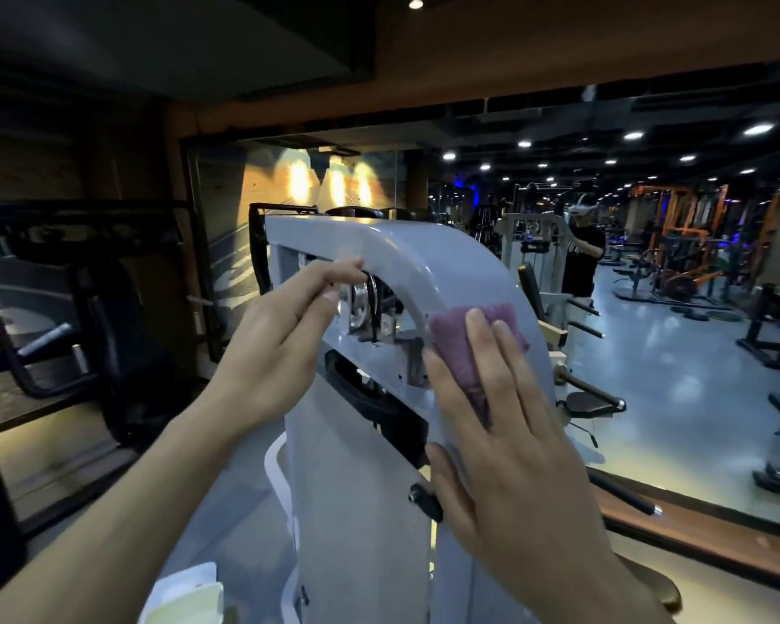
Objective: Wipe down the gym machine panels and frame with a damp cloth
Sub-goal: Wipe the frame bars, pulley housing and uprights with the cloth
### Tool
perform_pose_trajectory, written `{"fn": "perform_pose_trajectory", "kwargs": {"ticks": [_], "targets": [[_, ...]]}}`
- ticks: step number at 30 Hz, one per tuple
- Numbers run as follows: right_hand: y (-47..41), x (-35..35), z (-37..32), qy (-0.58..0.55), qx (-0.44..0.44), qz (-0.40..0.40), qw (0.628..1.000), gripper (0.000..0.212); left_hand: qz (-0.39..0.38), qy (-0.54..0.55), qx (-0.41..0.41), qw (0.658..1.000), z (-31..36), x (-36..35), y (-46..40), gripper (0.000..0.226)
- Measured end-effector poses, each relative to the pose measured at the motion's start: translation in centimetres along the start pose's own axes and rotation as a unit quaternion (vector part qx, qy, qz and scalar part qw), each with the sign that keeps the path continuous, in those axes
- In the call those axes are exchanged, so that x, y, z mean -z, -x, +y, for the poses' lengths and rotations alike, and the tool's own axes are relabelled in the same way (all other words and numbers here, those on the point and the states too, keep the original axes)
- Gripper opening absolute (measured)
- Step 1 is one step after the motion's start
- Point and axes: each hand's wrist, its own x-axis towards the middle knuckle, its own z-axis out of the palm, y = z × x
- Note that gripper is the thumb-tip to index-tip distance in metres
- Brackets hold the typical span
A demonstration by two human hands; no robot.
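A grey gym machine [361, 488] with a curved top cover stands right in front of me. A folded purple cloth [458, 335] lies flat on the curved right side of the cover. My right hand [505, 425] presses on the cloth with straight fingers. My left hand [284, 322] reaches to the cover's inner edge, its fingertips touching the rim above a metal pulley [360, 304] and black cable inside the opening.
A large wall mirror [676, 335] right behind the machine reflects the gym floor, racks and a person. A black machine [86, 308] stands at the left. A wooden ledge [694, 533] runs below the mirror. A black knob [424, 499] sticks out from the panel.
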Motion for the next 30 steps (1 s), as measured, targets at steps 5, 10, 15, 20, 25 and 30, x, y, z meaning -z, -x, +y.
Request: {"fn": "perform_pose_trajectory", "kwargs": {"ticks": [5, 10, 15, 20, 25, 30], "targets": [[1.2, 0.1, 0.9, -0.09, 0.017, 0.038, 0.995, 0.072, 0.0, 0.054, 0.046, 0.997, -0.5, -0.9, 3.9, 0.03], [2.4, -0.4, 0.7, -0.059, 0.011, 0.032, 0.998, 0.062, -0.009, 0.097, 0.092, 0.991, -0.3, -2.2, 8.0, 0.033], [0.3, 0.7, 0.9, 0.01, 0.039, -0.007, 0.999, 0.055, -0.02, 0.087, 0.114, 0.99, 0.1, -2.0, 10.9, 0.036], [-7.7, 2.0, 0.1, 0.058, 0.046, -0.071, 0.995, 0.058, -0.014, 0.098, 0.116, 0.988, 1.4, -1.3, 11.3, 0.034], [-12.8, 2.7, -0.5, 0.063, 0.04, -0.161, 0.984, 0.062, -0.003, 0.097, 0.115, 0.989, 2.1, -0.8, 11.6, 0.035], [-5.8, 2.5, 0.2, 0.027, 0.024, -0.079, 0.996, 0.063, -0.006, 0.108, 0.124, 0.986, 1.8, -1.3, 11.9, 0.035]]}}
